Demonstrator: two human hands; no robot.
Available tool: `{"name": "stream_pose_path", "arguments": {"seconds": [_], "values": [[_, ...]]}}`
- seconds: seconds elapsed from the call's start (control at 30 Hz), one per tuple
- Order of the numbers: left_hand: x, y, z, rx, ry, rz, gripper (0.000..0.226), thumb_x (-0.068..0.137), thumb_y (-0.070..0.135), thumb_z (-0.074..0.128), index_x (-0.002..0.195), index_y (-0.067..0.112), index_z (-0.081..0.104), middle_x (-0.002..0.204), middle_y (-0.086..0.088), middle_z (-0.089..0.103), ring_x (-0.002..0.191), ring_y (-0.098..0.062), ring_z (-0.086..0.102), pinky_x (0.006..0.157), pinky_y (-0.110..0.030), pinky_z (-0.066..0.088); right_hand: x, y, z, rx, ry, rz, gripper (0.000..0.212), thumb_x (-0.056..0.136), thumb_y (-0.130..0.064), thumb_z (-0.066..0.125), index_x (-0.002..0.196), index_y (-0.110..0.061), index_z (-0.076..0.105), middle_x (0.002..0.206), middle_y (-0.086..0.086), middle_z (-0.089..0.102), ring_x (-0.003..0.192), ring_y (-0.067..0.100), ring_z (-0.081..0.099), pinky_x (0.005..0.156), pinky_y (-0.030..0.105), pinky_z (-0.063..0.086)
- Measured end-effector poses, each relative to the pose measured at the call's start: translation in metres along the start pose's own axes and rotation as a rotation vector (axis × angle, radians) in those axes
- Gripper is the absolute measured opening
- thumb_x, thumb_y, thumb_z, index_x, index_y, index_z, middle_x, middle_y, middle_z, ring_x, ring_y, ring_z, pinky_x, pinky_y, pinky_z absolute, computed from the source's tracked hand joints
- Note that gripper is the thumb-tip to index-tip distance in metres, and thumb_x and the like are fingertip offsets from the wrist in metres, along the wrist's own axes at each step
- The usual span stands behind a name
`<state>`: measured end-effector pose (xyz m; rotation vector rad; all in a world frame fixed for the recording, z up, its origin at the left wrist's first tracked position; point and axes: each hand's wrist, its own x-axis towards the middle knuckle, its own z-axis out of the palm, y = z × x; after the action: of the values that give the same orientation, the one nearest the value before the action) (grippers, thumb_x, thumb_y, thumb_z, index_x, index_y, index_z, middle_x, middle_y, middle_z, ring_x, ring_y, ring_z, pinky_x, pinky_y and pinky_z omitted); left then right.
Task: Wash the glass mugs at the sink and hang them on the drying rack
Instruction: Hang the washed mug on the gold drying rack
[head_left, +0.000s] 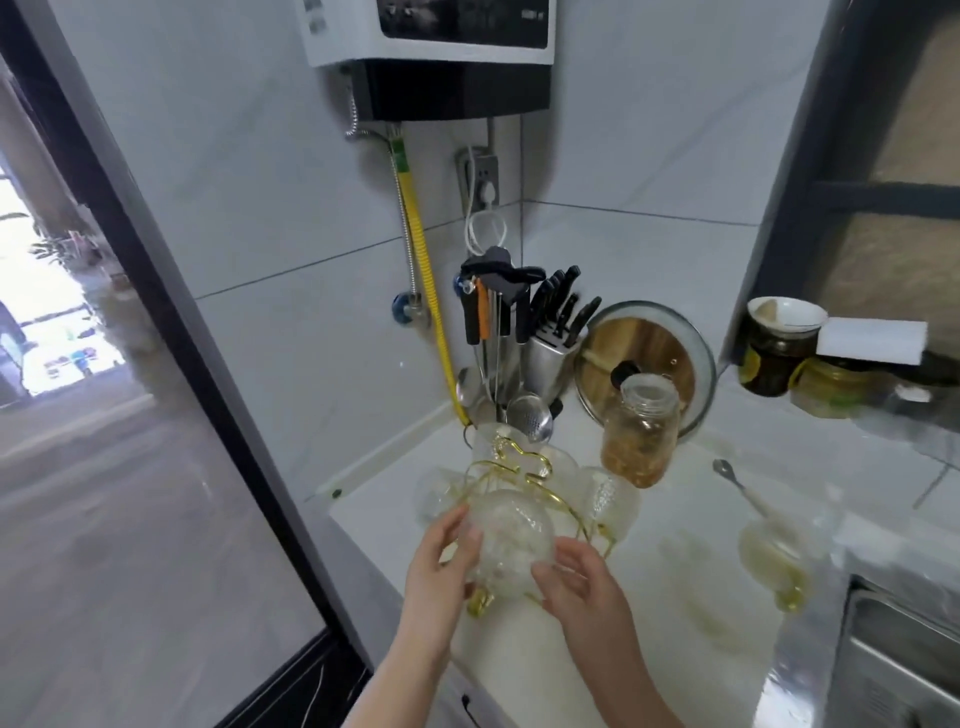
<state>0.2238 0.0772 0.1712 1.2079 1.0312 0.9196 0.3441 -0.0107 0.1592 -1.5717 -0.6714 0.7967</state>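
Observation:
I hold a textured glass mug bottom-up between both hands, right at the near arm of the gold wire drying rack. My left hand grips its left side and my right hand curls round its right side. The mug's gold handle points down towards me. Other glass mugs hang on the rack, one at the left, one at the right. Another mug with a spoon in it stands on the counter near the sink.
A glass jar with yellowish contents stands behind the rack. A knife block, hanging utensils and a glass pot lid fill the back corner. Jars sit on the right shelf. A window frame bounds the left.

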Motion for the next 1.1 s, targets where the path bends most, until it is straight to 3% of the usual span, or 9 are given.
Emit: {"name": "stream_pose_path", "arguments": {"seconds": [0.1, 0.13, 0.27, 0.37, 0.53, 0.63, 0.77, 0.97, 1.1], "values": [[0.018, -0.005, -0.004, -0.012, 0.027, -0.03, 0.024, 0.093, 0.021, 0.059, 0.116, 0.028, 0.062, 0.11, 0.007, 0.065, 0.074, 0.0, 0.068, 0.055, -0.019, 0.053, 0.023, -0.001, 0.009, -0.127, -0.055, -0.044, 0.024, 0.088, -0.022, 0.066, 0.109, -0.03, 0.057, 0.105, -0.013, 0.062, 0.092, -0.007, 0.06, 0.075, 0.006, 0.046], [0.022, -0.007, -0.005, -0.017, 0.041, -0.04, 0.024, 0.093, 0.021, 0.058, 0.116, 0.027, 0.062, 0.111, 0.005, 0.065, 0.077, -0.004, 0.069, 0.056, -0.021, 0.054, 0.03, -0.001, 0.011, -0.181, -0.077, -0.056, 0.027, 0.089, -0.022, 0.065, 0.11, -0.033, 0.054, 0.104, -0.013, 0.062, 0.092, -0.008, 0.059, 0.073, 0.004, 0.044], [0.041, -0.017, -0.003, -0.02, 0.098, -0.079, 0.024, 0.093, 0.022, 0.059, 0.117, 0.024, 0.06, 0.11, -0.007, 0.063, 0.088, -0.025, 0.068, 0.056, -0.024, 0.053, 0.053, 0.005, 0.017, -0.425, -0.137, -0.105, 0.044, 0.092, -0.031, 0.06, 0.134, -0.029, 0.047, 0.118, -0.001, 0.065, 0.111, 0.009, 0.059, 0.097, 0.03, 0.046], [0.056, -0.026, -0.003, 0.005, 0.09, -0.133, 0.025, 0.093, 0.021, 0.059, 0.118, 0.023, 0.059, 0.109, -0.012, 0.061, 0.088, -0.028, 0.067, 0.056, -0.025, 0.053, 0.071, 0.014, 0.021, -0.569, -0.156, -0.097, 0.047, 0.093, -0.036, 0.055, 0.138, -0.029, 0.043, 0.126, 0.0, 0.063, 0.121, 0.013, 0.056, 0.104, 0.036, 0.041], [0.078, -0.041, -0.008, 0.053, 0.026, -0.183, 0.029, 0.095, 0.02, 0.056, 0.123, 0.03, 0.056, 0.105, -0.009, 0.058, 0.08, -0.02, 0.064, 0.054, -0.021, 0.052, 0.094, 0.028, 0.032, -0.742, -0.136, -0.079, 0.045, 0.093, -0.043, 0.051, 0.135, -0.03, 0.043, 0.124, -0.003, 0.064, 0.12, 0.014, 0.056, 0.103, 0.032, 0.038], [0.095, -0.052, -0.013, 0.12, -0.001, -0.226, 0.03, 0.095, 0.019, 0.055, 0.122, 0.033, 0.057, 0.107, -0.008, 0.059, 0.092, -0.026, 0.066, 0.064, -0.03, 0.057, 0.106, 0.035, 0.04, -0.823, -0.11, -0.056, 0.038, 0.095, -0.045, 0.047, 0.131, -0.032, 0.044, 0.119, -0.004, 0.066, 0.117, 0.016, 0.057, 0.1, 0.032, 0.034], [0.106, -0.064, -0.015, 0.149, 0.001, -0.266, 0.025, 0.094, 0.02, 0.056, 0.114, 0.033, 0.057, 0.103, -0.006, 0.06, 0.093, -0.025, 0.066, 0.071, -0.036, 0.06, 0.117, 0.041, 0.049, -0.919, -0.064, -0.034, 0.033, 0.097, -0.045, 0.041, 0.128, -0.033, 0.043, 0.111, -0.01, 0.069, 0.113, 0.014, 0.059, 0.097, 0.032, 0.033], [0.112, -0.08, -0.017, 0.072, 0.021, -0.344, 0.02, 0.092, 0.021, 0.059, 0.111, 0.027, 0.054, 0.102, 0.0, 0.062, 0.091, -0.018, 0.064, 0.076, -0.04, 0.059, 0.124, 0.051, 0.06, -0.895, 0.041, 0.04, 0.033, 0.093, -0.049, 0.047, 0.123, -0.036, 0.048, 0.106, -0.009, 0.069, 0.11, 0.012, 0.06, 0.103, 0.034, 0.032], [0.123, -0.085, -0.024, 0.109, -0.026, -0.327, 0.022, 0.091, 0.022, 0.062, 0.11, 0.028, 0.054, 0.103, 0.0, 0.06, 0.094, -0.019, 0.063, 0.078, -0.039, 0.057, 0.124, 0.055, 0.066, -0.891, 0.098, 0.057, 0.031, 0.092, -0.053, 0.046, 0.119, -0.039, 0.048, 0.101, -0.011, 0.068, 0.109, 0.009, 0.058, 0.095, 0.031, 0.027]]}}
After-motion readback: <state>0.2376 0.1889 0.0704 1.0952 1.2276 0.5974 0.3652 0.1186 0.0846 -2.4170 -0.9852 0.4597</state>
